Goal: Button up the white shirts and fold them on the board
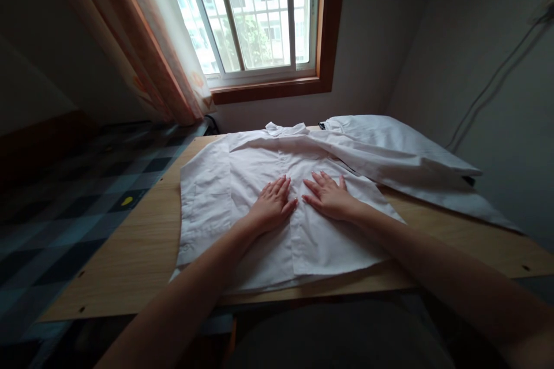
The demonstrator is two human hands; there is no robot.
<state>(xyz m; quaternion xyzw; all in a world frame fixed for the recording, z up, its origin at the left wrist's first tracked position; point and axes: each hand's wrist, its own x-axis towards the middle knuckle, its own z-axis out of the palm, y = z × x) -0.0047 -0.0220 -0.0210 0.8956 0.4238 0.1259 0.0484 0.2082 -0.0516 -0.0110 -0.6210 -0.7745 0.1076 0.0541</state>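
Observation:
A white shirt lies spread flat on a wooden board, collar toward the window. My left hand rests palm down on the shirt's middle, fingers stretched out and open. My right hand lies flat just beside it, fingers extended toward the left hand, also open. Neither hand holds anything. The shirt's right sleeve drapes out to the right.
More white cloth is piled at the board's far right, near the wall. A checkered blanket covers the surface to the left. A window with a patterned curtain is ahead. A cable runs down the right wall.

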